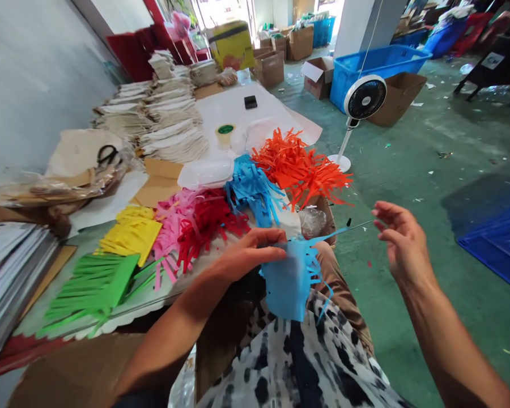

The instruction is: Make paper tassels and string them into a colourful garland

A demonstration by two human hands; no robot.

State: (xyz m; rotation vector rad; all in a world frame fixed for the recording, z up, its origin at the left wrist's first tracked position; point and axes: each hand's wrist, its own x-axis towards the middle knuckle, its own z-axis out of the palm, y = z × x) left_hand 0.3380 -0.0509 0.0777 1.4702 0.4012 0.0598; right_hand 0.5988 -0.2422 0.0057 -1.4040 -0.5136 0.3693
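My left hand point(259, 249) pinches the top edge of a light blue fringed sheet point(285, 283), which hangs over my lap with its cut strips on the right side. One light blue strip reaches from the sheet toward my right hand point(402, 238). Between the strip and my right fingertips runs a thin grey needle-like piece point(362, 224); its exact kind is hard to make out. The right fingers are curled with the thumb near them. On the table's near end lie fringed bundles in blue point(253, 187), orange point(301, 164), dark red point(208, 224), pink point(174, 218), yellow point(130, 232) and green point(89, 283).
A clear plastic tray point(206, 173), a tape roll point(225, 133) and a black phone-like object point(250, 102) rest on the table. Stacked cloth bundles point(170, 113) line its left side, near black-handled scissors point(107, 153). A white fan point(365, 99) stands right; a blue crate point(499, 238) is on the floor.
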